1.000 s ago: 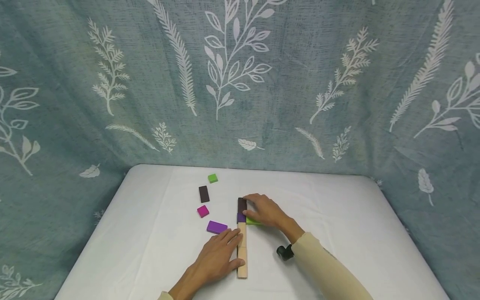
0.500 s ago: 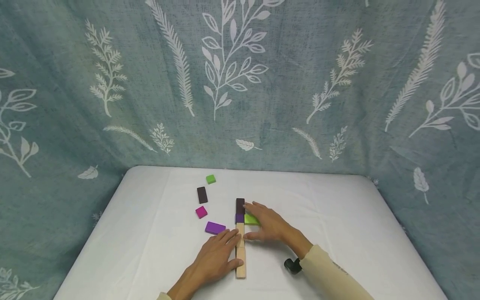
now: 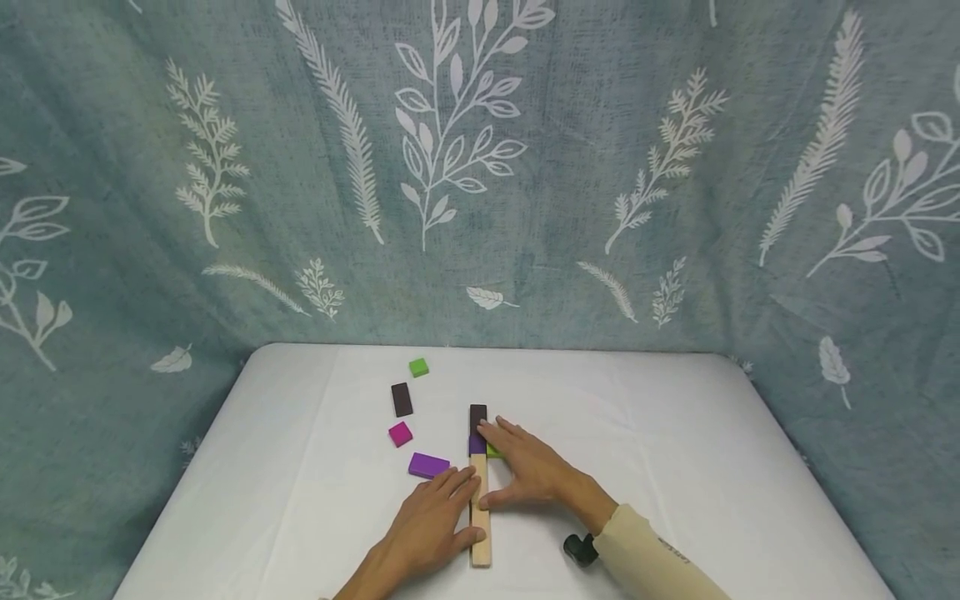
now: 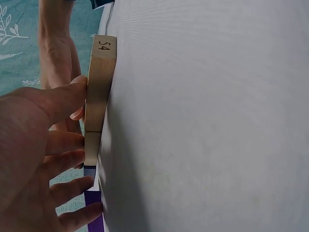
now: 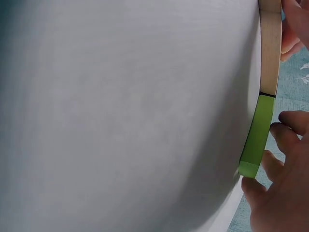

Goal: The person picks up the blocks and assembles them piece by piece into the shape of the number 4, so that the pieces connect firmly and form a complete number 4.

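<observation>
A straight row of blocks runs away from me in the head view: plain wooden blocks (image 3: 481, 550) nearest, a small dark purple block (image 3: 477, 446), then a black block (image 3: 477, 415) at the far end. A green block (image 5: 258, 130) sits against the row's right side, mostly hidden from above by my right hand. My left hand (image 3: 435, 517) rests along the row's left side, fingertips and thumb touching the wood. Spread fingers of my right hand (image 3: 528, 467) reach the row from the right, thumb by the wood and fingertips over the dark end. "54" marks one wooden end.
Left of the row lie a purple block (image 3: 428, 465), a magenta block (image 3: 401, 434), a dark block (image 3: 402, 400) and a small green block (image 3: 418, 367). White cloth (image 3: 645, 400) covers the table, and a patterned curtain (image 3: 555, 208) hangs behind it.
My right hand has drawn back toward me along the row; its thumb has gone from the small purple block to the wood. My left hand stays in place.
</observation>
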Demonstrator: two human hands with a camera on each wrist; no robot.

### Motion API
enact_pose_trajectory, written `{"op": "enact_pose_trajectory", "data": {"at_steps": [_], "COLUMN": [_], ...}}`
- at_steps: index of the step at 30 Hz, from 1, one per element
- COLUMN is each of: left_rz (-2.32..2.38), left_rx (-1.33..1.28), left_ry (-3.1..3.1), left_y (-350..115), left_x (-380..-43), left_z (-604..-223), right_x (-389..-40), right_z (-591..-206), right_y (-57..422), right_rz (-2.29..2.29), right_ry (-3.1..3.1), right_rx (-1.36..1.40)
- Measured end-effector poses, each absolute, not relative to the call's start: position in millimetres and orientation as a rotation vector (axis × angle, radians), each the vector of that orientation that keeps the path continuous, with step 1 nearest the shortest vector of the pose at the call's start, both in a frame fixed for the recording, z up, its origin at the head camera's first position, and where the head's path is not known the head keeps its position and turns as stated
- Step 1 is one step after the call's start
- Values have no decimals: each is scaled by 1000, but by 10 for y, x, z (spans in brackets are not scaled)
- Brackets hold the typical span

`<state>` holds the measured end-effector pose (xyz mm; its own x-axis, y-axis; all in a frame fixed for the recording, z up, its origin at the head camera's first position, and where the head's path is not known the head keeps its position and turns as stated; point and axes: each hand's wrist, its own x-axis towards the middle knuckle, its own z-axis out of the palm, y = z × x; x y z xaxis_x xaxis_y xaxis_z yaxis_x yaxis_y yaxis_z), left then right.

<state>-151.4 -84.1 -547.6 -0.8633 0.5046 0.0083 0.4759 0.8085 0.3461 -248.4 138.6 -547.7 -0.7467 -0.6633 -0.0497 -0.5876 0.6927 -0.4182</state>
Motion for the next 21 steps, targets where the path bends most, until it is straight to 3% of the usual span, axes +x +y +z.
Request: {"op": "enact_pose_trajectory", "data": {"at_steps": [21], "left_rz": [500], "left_rx": [831], "left_ry": [2936], "left_y": [-838], "left_x": [-1514], "left_z": [-5479], "right_x": [-2475], "right_z": [-5512], "right_y": [1373], "right_rz": [-449], "right_ry": [2720], "right_rx": [-1059]}}
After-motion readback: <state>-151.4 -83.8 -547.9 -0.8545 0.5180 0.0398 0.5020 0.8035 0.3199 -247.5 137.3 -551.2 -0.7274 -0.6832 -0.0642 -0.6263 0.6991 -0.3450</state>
